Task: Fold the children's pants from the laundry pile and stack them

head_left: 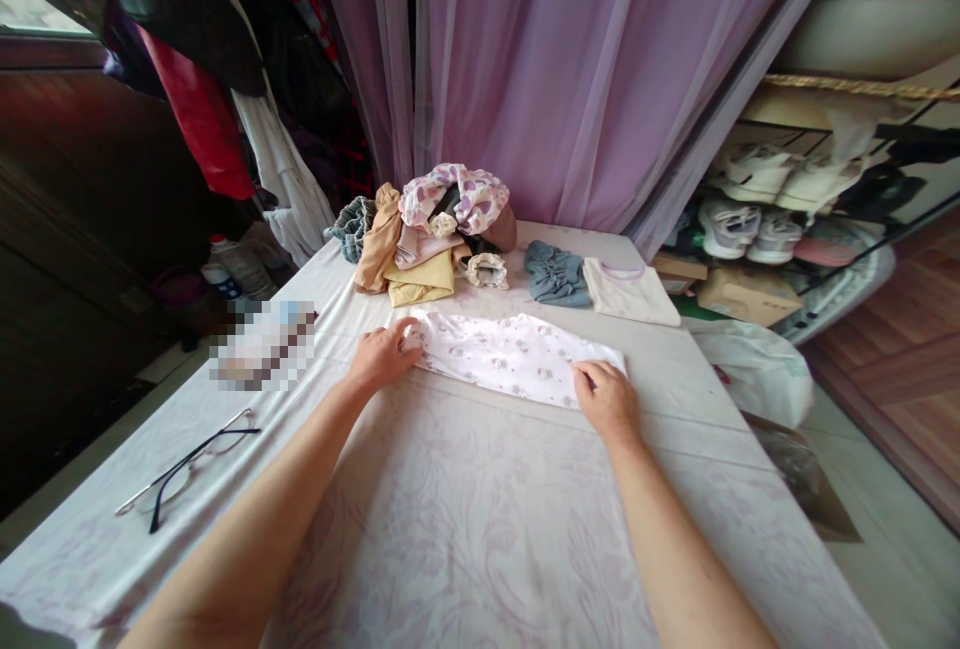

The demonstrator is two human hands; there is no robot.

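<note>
Touching white printed garment point(510, 354): left fingers point(402, 328) parted at one end, right fingers point(592, 369) pinching other.

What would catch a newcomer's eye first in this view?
The purple curtain across the back, with a clothes heap in front of it on the pale sheet. Nearer, the left hand and right hand touch opposite ends of a white printed garment. Glasses lie toward the left edge.
</note>
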